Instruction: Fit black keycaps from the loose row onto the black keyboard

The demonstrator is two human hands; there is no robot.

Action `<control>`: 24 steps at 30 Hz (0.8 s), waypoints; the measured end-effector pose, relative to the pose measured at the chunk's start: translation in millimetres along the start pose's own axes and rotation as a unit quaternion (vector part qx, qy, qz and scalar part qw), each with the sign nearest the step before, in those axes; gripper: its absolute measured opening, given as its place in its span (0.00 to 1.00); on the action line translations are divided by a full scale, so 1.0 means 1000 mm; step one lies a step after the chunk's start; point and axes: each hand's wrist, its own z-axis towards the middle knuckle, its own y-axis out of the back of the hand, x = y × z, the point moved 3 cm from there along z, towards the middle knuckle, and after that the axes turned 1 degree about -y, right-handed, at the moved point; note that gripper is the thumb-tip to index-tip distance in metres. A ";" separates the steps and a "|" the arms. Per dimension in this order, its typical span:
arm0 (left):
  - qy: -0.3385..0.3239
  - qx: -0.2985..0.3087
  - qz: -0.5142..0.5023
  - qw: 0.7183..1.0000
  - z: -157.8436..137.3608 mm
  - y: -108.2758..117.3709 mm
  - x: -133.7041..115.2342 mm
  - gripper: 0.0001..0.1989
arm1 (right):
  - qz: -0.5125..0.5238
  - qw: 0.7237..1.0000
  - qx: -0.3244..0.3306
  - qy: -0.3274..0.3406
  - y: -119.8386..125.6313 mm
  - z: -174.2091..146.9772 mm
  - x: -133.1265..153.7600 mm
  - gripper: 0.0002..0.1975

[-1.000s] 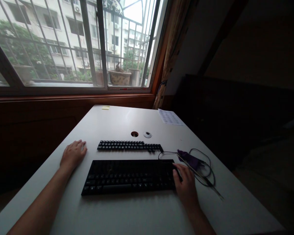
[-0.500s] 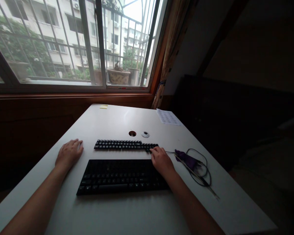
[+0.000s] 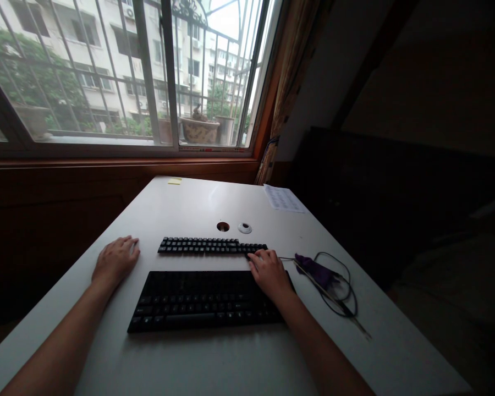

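Fingers of right hand at right end of square black keycaps, grip unclear, left hand lying loose, smooth white desk, rectangular keyboard nearer.

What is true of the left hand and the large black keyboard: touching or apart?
Apart: the head view shows white desk between the left hand and the large black keyboard.
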 end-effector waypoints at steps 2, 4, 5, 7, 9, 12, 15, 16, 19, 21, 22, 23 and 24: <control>0.003 -0.003 0.004 1.000 0.000 0.000 0.000 0.28 | 0.007 1.000 -0.005 0.012 -0.001 -0.001 0.000 0.16; 0.004 -0.003 0.008 1.000 0.000 -0.001 0.000 0.27 | 0.012 1.000 -0.008 0.017 -0.001 -0.003 0.000 0.15; 0.005 -0.002 0.010 1.000 0.000 -0.001 0.001 0.27 | 0.014 1.000 -0.008 0.020 -0.001 -0.004 0.000 0.15; 0.006 -0.002 0.012 1.000 0.000 -0.002 0.001 0.27 | 0.019 1.000 -0.008 0.022 -0.001 -0.005 0.000 0.15; 0.004 0.000 0.012 1.000 0.000 -0.002 0.001 0.28 | 0.023 0.999 -0.011 0.027 0.001 -0.006 0.000 0.15; 0.003 0.008 0.011 1.000 0.001 -0.002 0.001 0.29 | 0.030 0.999 -0.022 0.032 0.007 -0.004 -0.002 0.15; 0.004 0.010 0.013 1.000 0.001 -0.002 0.001 0.29 | 0.023 0.999 -0.030 0.020 0.014 0.002 -0.007 0.15; 0.004 0.007 0.013 1.000 0.001 -0.001 0.001 0.29 | 0.016 0.999 -0.030 0.014 0.016 0.005 -0.009 0.15; 0.006 -0.001 0.010 1.000 0.001 -0.001 0.000 0.28 | -0.001 1.000 -0.009 0.015 0.020 0.014 -0.011 0.12; 0.007 -0.002 0.009 1.000 0.000 -0.001 0.000 0.27 | -0.006 0.999 0.017 0.031 0.019 0.019 -0.011 0.11; 0.008 -0.003 0.008 1.000 0.000 0.000 0.000 0.26 | -0.008 0.999 0.029 0.040 0.018 0.021 -0.010 0.10; 0.009 -0.003 0.007 1.000 0.000 0.000 0.000 0.26 | -0.011 0.998 0.039 0.047 0.018 0.023 -0.009 0.09; 0.009 -0.003 0.006 1.000 0.000 0.000 -0.001 0.26 | -0.015 0.997 0.046 0.053 0.017 0.025 -0.007 0.09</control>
